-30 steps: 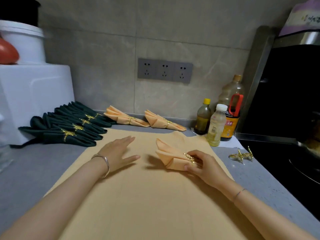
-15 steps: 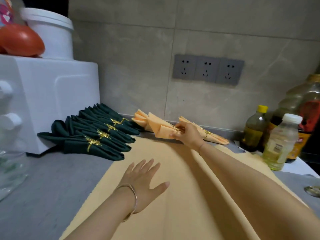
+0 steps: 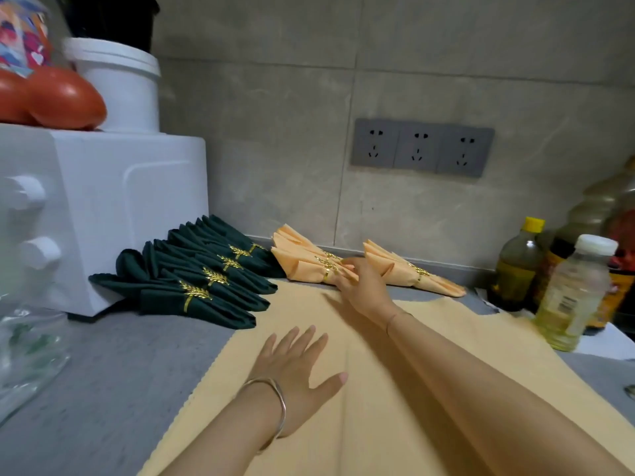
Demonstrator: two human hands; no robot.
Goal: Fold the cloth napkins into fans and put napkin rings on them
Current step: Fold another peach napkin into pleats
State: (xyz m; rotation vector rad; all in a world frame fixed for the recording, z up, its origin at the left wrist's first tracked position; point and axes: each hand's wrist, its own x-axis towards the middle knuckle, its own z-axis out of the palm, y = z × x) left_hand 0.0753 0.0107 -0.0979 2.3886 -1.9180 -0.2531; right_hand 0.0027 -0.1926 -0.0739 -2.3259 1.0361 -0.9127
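A flat orange cloth (image 3: 443,324) is spread on the grey counter (image 3: 113,365). My left hand (image 3: 295,365) lies open and flat on it. My right hand (image 3: 364,286) reaches to the back, its fingertips touching the narrow end of a folded orange fan napkin (image 3: 302,267) that carries a gold ring (image 3: 326,269). That napkin lies on the counter in front of another ringed orange fan (image 3: 292,237). A third orange fan (image 3: 402,267) lies to the right. Several dark green ringed fans (image 3: 206,283) lie in a row to the left.
A white appliance (image 3: 103,207) stands at the left with a white bucket (image 3: 120,84) and red round objects (image 3: 62,97) on top. Bottles (image 3: 515,266) and a pale bottle (image 3: 570,290) stand at the right. Grey wall sockets (image 3: 419,147) are behind. Clear plastic (image 3: 24,345) lies far left.
My right hand carried the ringed orange fan from the cloth's middle to the back and laid it beside the other orange fans. Its grip has loosened. The view swung left.
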